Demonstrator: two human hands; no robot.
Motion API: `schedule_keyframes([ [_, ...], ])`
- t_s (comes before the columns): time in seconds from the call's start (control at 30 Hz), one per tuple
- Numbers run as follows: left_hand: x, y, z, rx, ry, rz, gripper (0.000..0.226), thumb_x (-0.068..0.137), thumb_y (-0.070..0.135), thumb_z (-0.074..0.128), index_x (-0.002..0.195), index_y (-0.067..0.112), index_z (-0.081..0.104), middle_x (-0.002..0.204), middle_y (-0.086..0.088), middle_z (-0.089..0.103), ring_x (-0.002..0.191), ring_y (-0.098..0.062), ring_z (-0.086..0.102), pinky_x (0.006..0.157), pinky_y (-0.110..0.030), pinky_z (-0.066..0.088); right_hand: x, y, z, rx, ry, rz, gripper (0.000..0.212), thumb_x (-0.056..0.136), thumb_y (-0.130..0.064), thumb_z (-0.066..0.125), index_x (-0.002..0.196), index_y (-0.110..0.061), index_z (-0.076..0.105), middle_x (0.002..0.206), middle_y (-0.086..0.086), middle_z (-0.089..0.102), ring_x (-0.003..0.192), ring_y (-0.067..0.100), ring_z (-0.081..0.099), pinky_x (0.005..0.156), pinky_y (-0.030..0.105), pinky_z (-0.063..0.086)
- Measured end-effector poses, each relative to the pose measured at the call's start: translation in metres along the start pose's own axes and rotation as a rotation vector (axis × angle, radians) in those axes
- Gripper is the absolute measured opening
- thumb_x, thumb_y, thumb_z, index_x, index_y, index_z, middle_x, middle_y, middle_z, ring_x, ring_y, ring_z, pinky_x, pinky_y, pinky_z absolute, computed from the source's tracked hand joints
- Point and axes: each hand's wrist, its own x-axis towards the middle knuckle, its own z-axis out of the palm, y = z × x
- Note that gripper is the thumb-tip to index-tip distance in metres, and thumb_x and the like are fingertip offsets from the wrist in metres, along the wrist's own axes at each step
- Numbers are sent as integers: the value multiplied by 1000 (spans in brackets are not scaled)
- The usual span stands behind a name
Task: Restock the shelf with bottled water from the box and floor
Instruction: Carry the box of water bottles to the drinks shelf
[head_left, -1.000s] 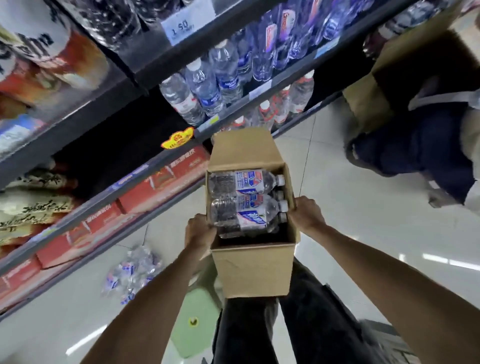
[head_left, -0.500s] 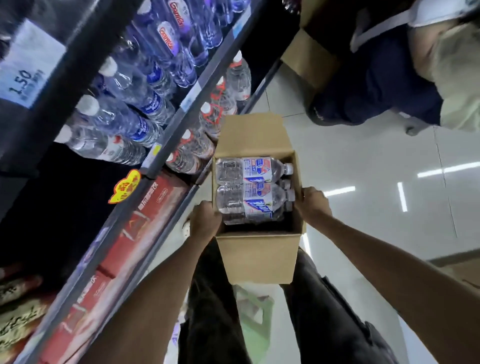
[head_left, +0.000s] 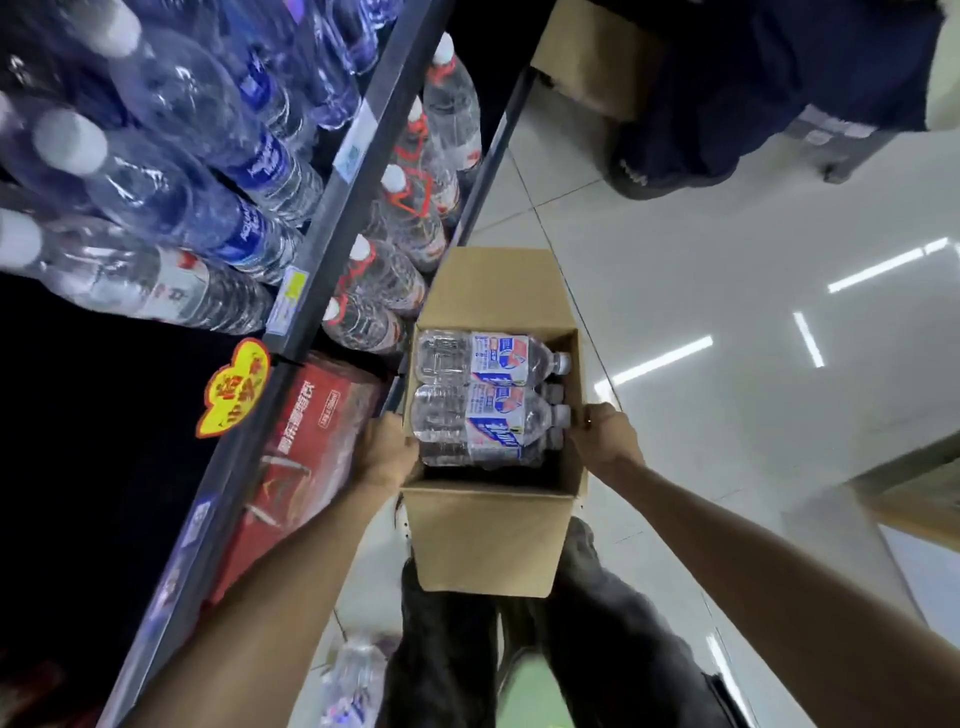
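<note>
**Box of water held between both hands beside the shelf**

An open cardboard box (head_left: 488, 535) is held up in front of the person, just right of the shelf (head_left: 332, 218). The left hand (head_left: 387, 453) grips its left wall and the right hand (head_left: 605, 441) grips its right wall, fingers curled over the rims. Between the hands, bottled water (head_left: 485, 387) lies on its side inside, caps pointing right. More wrapped bottles (head_left: 350, 675) lie on the floor (head_left: 727, 291) below.
</note>
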Motion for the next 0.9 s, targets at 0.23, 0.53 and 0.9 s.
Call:
schedule_keyframes([
  [0.23, 23, -67, 28, -14, 40, -39, 12, 87, -1, 57, 88, -8, 66, 86, -21, 67, 73, -23, 55, 66, -25, 40, 11, -1, 81, 12, -46, -5, 21, 90, -23, 51, 89, -7, 65, 93, 18, 69, 84, 37, 64, 62, 28, 42],
  [0.53, 41, -116, 35, 108, 90, 47, 11, 90, 3, 60, 85, -5, 66, 73, -12, 59, 67, -22, 55, 62, -24, 42, -3, -6, 152, 44, 5, 38, 23, 90, -17, 51, 100, -3, 67, 99, 21, 69, 92, 38, 64, 72, 34, 47],
  [0.9, 47, -147, 57, 278, 114, 152, 14, 86, 10, 67, 74, 6, 61, 66, -6, 58, 61, -22, 58, 56, -28, 49, -10, 23, 196, 70, 19, -13, 10, 87, -13, 58, 89, -5, 64, 78, 6, 62, 72, 24, 60, 62, 23, 41],
])
